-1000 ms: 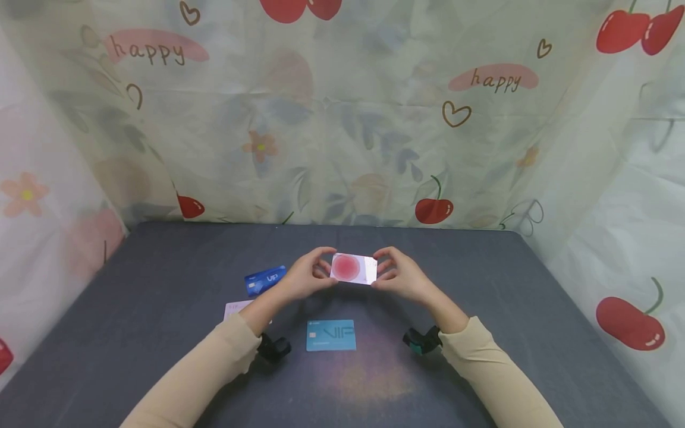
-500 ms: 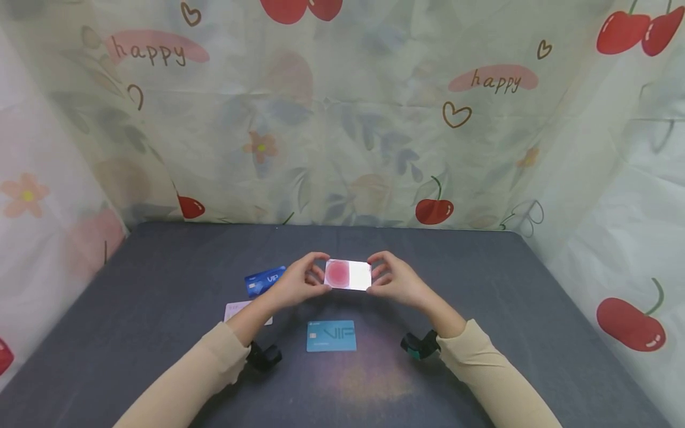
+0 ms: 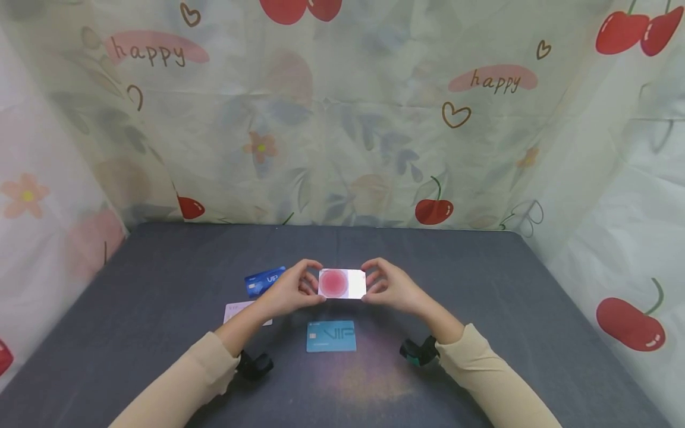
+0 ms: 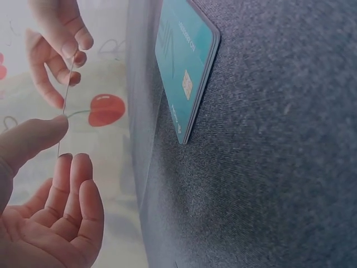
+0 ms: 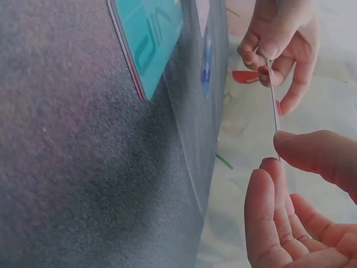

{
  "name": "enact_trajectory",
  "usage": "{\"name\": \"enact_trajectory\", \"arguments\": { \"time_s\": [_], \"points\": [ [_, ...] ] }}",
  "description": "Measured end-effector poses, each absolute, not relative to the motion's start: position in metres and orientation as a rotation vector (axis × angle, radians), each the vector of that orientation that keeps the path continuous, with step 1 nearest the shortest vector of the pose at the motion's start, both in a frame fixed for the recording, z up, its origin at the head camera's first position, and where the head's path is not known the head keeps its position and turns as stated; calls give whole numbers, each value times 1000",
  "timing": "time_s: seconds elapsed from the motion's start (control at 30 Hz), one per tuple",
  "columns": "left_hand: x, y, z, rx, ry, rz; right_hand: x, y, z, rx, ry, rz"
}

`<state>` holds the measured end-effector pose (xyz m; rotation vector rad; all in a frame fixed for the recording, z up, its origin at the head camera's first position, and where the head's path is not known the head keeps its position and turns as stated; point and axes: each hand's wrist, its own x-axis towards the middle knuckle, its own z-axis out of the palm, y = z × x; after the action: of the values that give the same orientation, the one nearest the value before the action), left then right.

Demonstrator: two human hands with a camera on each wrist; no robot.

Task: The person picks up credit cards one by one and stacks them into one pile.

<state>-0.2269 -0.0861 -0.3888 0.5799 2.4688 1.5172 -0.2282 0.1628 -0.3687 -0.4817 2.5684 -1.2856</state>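
A white card with a pink circle (image 3: pixel 334 283) is held up above the table, level between both hands. My left hand (image 3: pixel 293 289) pinches its left edge between thumb and fingers, and my right hand (image 3: pixel 393 287) pinches the right edge the same way. Both wrist views show this card edge-on as a thin line. Below it, nearer to me, a teal VIP card (image 3: pixel 331 336) tops a small stack, whose layered edges show in the left wrist view. To the left lie a blue VIP card (image 3: pixel 263 282) and a pale pink card (image 3: pixel 236 309), the latter partly hidden by my left forearm.
A dark grey cloth-covered table (image 3: pixel 465 273) spreads under everything. Behind it hangs a curtain (image 3: pixel 342 137) printed with cherries, with more curtain at both sides. A black wrist device (image 3: pixel 255 365) sits at my left cuff, another device (image 3: pixel 419 351) at the right.
Both hands have come down and a little left, toward me, with the pink-circle card between them. The left forearm has swung left. The cards on the table have stayed put.
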Motion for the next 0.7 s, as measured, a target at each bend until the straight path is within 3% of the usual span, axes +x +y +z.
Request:
{"name": "enact_trajectory", "arguments": {
  "time_s": [0.7],
  "points": [
    [-215, -99, -397, 594, 2464, 1469, -221, 159, -381, -639, 2490, -1275]
  ]
}}
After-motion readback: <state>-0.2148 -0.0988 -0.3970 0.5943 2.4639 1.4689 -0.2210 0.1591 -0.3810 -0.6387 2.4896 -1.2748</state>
